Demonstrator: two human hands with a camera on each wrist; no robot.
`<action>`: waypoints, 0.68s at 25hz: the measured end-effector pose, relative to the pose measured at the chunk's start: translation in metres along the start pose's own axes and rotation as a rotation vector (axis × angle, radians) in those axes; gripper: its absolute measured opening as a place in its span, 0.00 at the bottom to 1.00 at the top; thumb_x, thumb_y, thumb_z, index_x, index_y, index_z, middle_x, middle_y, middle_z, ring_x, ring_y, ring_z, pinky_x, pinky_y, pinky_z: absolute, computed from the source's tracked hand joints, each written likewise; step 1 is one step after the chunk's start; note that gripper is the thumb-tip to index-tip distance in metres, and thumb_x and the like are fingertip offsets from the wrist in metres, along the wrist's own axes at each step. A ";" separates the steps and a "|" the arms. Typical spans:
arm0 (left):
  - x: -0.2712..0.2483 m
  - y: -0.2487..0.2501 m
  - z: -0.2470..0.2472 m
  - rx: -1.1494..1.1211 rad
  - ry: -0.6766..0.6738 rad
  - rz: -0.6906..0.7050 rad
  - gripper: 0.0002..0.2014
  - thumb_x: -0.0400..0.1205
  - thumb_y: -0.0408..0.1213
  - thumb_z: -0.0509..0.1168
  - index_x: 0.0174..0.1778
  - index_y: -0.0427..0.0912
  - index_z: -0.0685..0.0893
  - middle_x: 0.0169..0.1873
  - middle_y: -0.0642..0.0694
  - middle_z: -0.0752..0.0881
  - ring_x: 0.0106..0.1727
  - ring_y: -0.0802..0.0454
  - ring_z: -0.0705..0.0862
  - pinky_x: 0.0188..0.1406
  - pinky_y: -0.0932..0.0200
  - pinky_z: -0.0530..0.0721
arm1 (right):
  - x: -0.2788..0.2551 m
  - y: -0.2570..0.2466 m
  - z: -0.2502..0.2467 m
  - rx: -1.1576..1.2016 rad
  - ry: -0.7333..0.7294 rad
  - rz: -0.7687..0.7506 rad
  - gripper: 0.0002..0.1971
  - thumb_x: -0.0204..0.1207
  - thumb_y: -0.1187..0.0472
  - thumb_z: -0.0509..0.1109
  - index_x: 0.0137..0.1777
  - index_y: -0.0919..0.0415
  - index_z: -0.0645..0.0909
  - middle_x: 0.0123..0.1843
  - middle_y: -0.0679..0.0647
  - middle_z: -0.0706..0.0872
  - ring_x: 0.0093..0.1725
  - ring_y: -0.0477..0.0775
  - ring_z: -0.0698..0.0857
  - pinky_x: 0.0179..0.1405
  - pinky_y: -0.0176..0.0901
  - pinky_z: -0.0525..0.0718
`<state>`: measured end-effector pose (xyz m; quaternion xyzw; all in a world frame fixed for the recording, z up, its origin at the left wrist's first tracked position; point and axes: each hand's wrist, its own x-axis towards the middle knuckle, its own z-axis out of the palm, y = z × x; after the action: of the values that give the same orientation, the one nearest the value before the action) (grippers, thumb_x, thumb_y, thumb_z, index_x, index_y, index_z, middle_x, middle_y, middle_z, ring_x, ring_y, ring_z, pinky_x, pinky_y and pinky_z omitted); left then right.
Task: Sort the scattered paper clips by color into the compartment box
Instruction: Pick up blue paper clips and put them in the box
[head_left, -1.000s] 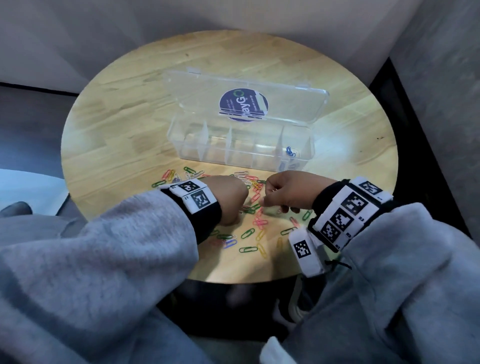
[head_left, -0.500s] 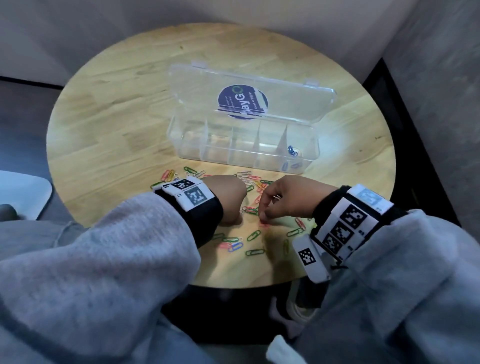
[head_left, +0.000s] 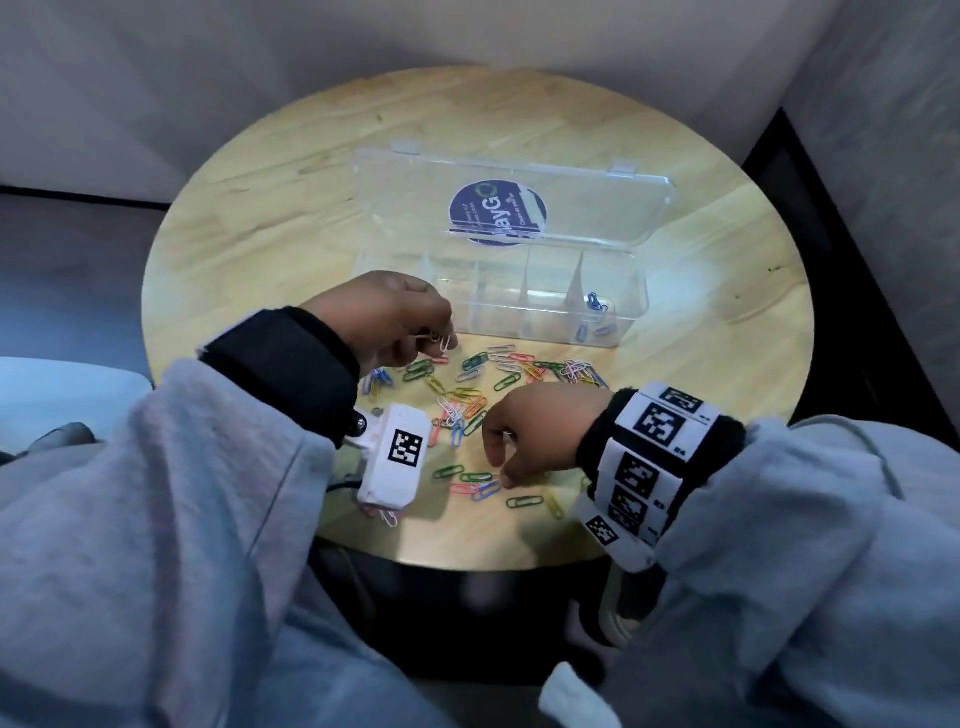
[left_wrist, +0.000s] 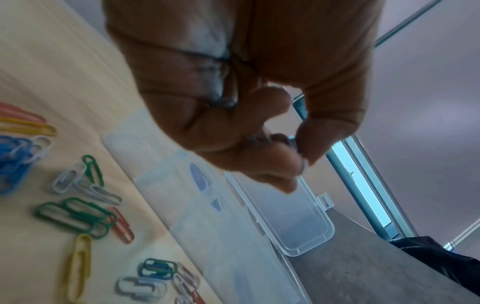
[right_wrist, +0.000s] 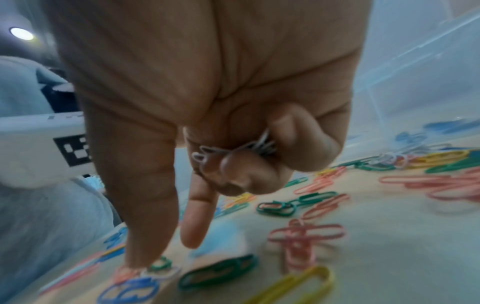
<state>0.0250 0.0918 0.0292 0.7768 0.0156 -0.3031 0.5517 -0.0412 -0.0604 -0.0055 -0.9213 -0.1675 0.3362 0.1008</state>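
Observation:
Coloured paper clips lie scattered on the round wooden table in front of the clear compartment box, whose lid stands open. Blue clips sit in its rightmost compartment. My left hand hovers by the box's left end and pinches a white clip between thumb and fingertips. My right hand is low over the near part of the pile. Its curled fingers hold a bunch of white clips, while its thumb and index finger reach down onto clips on the table.
The table's near edge is just behind my right hand. A lone white clip lies by that edge under my left wrist camera. Walls close in behind and to the right. Bare wood lies left of the box.
My left hand has risen from the pile towards the box's left end with a white clip. My right hand has moved to the near side of the pile.

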 end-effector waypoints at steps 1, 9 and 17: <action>-0.001 0.000 0.000 -0.049 -0.003 -0.008 0.16 0.77 0.21 0.57 0.24 0.38 0.72 0.17 0.46 0.82 0.15 0.58 0.76 0.14 0.73 0.64 | 0.002 -0.002 0.001 -0.018 -0.008 -0.006 0.12 0.70 0.56 0.75 0.53 0.55 0.84 0.42 0.47 0.79 0.43 0.50 0.77 0.29 0.34 0.68; -0.002 0.001 0.001 -0.291 -0.009 -0.053 0.13 0.78 0.23 0.54 0.30 0.41 0.74 0.16 0.47 0.80 0.15 0.57 0.75 0.14 0.76 0.67 | 0.007 -0.011 0.006 -0.101 -0.025 0.000 0.05 0.70 0.64 0.68 0.40 0.52 0.80 0.32 0.46 0.77 0.29 0.43 0.72 0.22 0.34 0.66; 0.001 -0.005 0.007 -0.281 -0.128 -0.155 0.12 0.79 0.30 0.55 0.39 0.42 0.84 0.24 0.49 0.77 0.26 0.57 0.73 0.17 0.73 0.70 | -0.001 0.019 -0.010 0.094 0.040 0.084 0.04 0.64 0.62 0.75 0.33 0.53 0.83 0.30 0.47 0.80 0.35 0.48 0.78 0.36 0.43 0.80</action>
<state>0.0210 0.0878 0.0226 0.6675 0.0824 -0.3884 0.6300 -0.0309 -0.0791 -0.0026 -0.9283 -0.1108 0.3292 0.1329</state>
